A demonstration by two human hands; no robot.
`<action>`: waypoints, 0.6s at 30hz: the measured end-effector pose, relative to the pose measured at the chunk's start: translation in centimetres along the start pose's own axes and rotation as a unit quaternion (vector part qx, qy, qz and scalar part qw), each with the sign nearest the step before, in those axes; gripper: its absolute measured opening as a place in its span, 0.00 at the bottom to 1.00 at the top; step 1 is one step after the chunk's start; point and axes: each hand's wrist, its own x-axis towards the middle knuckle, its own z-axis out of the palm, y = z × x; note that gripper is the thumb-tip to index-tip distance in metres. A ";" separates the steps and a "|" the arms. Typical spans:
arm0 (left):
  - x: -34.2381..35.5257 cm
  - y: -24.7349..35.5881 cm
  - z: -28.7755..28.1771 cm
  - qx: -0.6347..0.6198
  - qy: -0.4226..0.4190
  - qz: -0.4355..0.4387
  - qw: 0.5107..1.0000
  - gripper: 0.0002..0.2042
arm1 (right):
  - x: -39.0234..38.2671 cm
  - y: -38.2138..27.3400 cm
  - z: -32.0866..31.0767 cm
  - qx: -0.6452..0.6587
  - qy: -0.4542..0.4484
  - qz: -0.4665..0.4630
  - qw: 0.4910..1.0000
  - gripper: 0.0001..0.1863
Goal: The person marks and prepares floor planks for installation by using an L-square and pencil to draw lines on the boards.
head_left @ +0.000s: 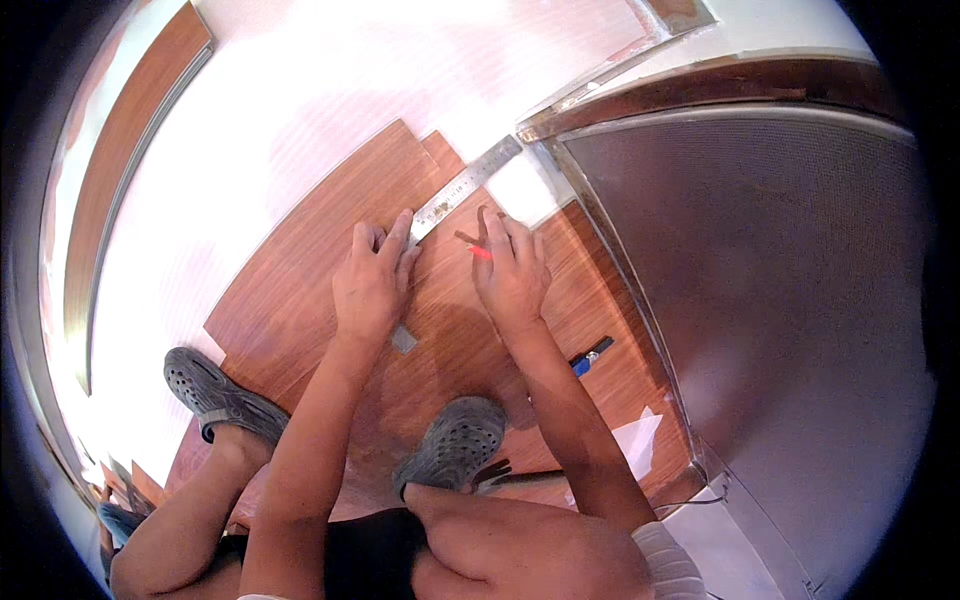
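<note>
A steel ruler lies slantwise across wood-look floor planks, its far end by the corner of the frame. My left hand grips and presses it down with bent fingers; part of the ruler is hidden under the palm, and a grey end shows below the hand. Just right of the ruler, my right hand is closed round a red pencil, held low over a plank. Shadows of the fingers fall on the wood near its tip.
A blue-and-black utility knife lies by my right forearm, with crumpled white paper nearer me. A dark mesh panel in a frame stands on the right. My clogs rest on the planks. A long board lies far left.
</note>
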 end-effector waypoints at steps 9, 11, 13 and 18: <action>0.1 0.2 -0.7 -0.016 -0.009 0.016 1.000 0.22 | 0.1 0.2 0.0 -0.005 -0.049 -0.009 0.999 0.34; 0.2 0.1 -0.8 -0.017 -0.012 0.025 0.999 0.21 | 0.2 0.3 0.1 -0.004 -0.050 -0.007 0.999 0.35; 0.4 0.5 -1.0 -0.016 -0.016 0.019 1.000 0.21 | 0.4 0.1 0.0 -0.003 -0.036 0.005 0.999 0.29; 0.4 0.0 -1.0 -0.020 -0.045 0.006 0.999 0.24 | 0.4 0.3 0.5 0.000 -0.013 -0.015 1.000 0.28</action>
